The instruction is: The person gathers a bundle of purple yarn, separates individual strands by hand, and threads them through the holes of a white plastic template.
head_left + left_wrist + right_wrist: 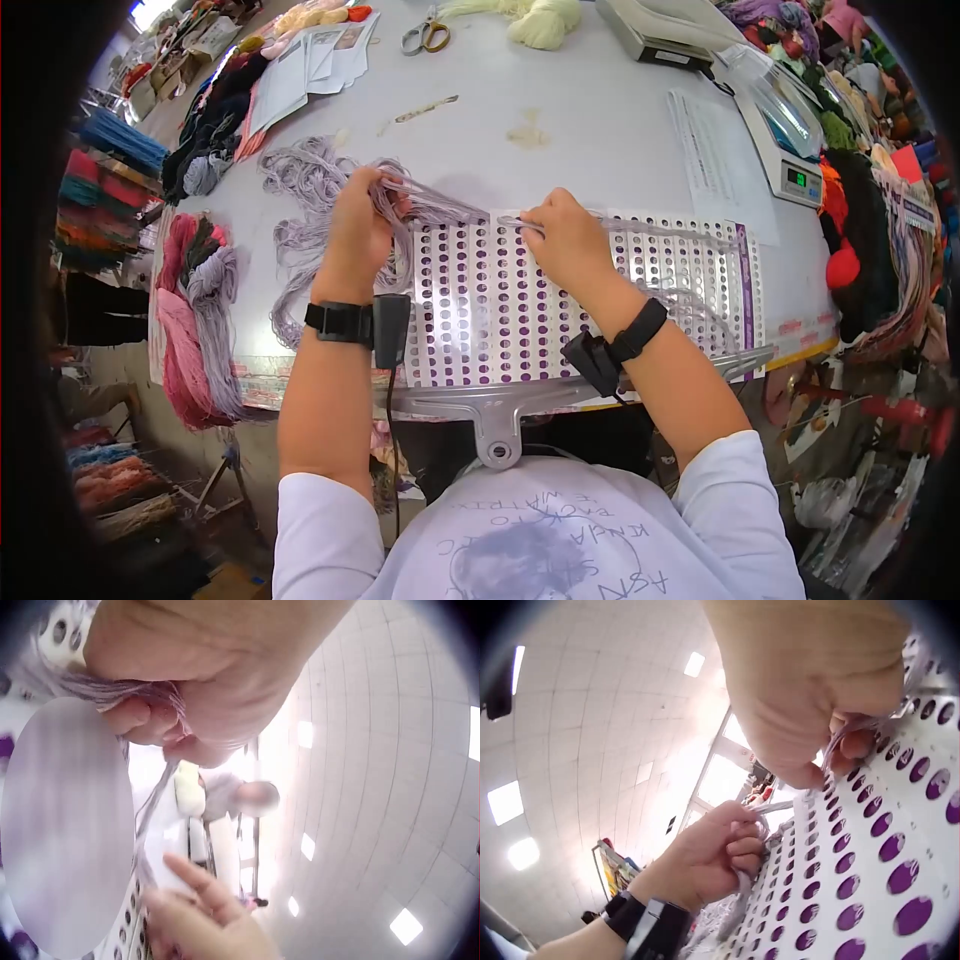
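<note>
Pale lilac yarn (300, 170) lies in loose loops at the left of a white board punched with rows of holes (560, 300). My left hand (365, 220) grips a bundle of its strands by the board's upper left corner; in the left wrist view the fingers of the left hand (202, 682) curl round the strands. Near the board's top edge my right hand (570, 240) pinches a strand between thumb and fingers, and more strands run from it to the right. The right wrist view shows the right hand (817, 690) low over the holes, yarn passing through its fingers.
Scissors (426, 37) and cream yarn (540, 22) lie at the back. A scale (790, 180) stands at the right beside printed sheets (700, 150). Pink and grey skeins (190, 340) hang over the left edge. A clear plastic bar (490, 400) spans the front edge.
</note>
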Available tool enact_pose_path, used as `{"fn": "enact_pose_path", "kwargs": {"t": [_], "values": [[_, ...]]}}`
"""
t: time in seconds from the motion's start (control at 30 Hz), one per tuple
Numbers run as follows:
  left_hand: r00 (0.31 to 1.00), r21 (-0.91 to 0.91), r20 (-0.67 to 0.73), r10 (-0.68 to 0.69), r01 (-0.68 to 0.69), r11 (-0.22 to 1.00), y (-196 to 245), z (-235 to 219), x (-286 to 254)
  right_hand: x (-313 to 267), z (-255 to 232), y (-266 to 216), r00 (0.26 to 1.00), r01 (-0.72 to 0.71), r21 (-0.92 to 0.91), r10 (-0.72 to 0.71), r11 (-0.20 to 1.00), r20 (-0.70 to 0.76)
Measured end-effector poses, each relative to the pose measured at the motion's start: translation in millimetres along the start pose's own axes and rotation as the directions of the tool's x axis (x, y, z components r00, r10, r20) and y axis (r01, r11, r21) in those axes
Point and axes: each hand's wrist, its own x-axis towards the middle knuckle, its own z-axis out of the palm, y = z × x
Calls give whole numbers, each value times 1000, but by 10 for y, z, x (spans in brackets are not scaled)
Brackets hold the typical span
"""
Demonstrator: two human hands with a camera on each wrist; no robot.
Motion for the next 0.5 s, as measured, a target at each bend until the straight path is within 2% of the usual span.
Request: {"fn": "enact_pose_path", "kwargs": {"t": [0.03, 0.07, 0.1, 0.13, 0.17, 0.2, 0.23, 0.27, 0.3, 0.33, 0.37, 0.4, 0.47, 0.5], "values": [[1000, -196, -17, 4, -7, 981, 68, 12, -59, 12, 2, 6, 997, 71, -51, -73, 996, -38], [1000, -194, -19, 9, -12, 981, 73, 17, -91, 23, 7, 12, 987, 138, -105, -146, 985, -73], [991, -307, 124, -47, 84, 948, 61, 43, -126, 45, 18, 31, 986, 141, -103, -149, 985, -73], [958, -401, 273, -85, 194, 895, 42, 81, -161, 80, 28, 63, 945, 275, -148, -295, 950, -141], [958, -400, 274, -85, 194, 896, 35, 133, -206, 107, 18, 66, 878, 396, -203, -434, 896, -201], [934, -314, 340, -112, 225, 922, 32, 199, -258, 121, 7, 62, 879, 394, -205, -432, 896, -201], [905, -225, 400, -144, 249, 942, 14, 260, -288, 133, -7, 48, 922, 342, -108, -356, 933, -152], [904, -228, 402, -143, 250, 941, -38, 300, -284, 142, -37, 12, 955, 281, -15, -281, 960, -95], [873, -84, 469, -138, 199, 976, -111, 328, -272, 144, -74, -31, 955, 281, -19, -282, 959, -94], [835, 58, 532, -143, 132, 990, -167, 377, -272, 145, -119, -84, 983, 183, 85, -181, 979, -29], [858, 143, 485, -169, 113, 983, -202, 473, -324, 148, -143, -112, 995, 75, 180, -85, 981, 47], [858, 140, 486, -166, 112, 984, -239, 506, -318, 165, -138, -100, 995, 77, 177, -87, 981, 47], [883, 499, 418, -214, -26, 866, -341, 519, -269, 205, -103, -43, 988, 118, 277, -140, 954, 60], [888, 467, 447, -105, -132, 874, -373, 518, -247, 206, -90, -22, 988, 119, 274, -140, 954, 59]]}}
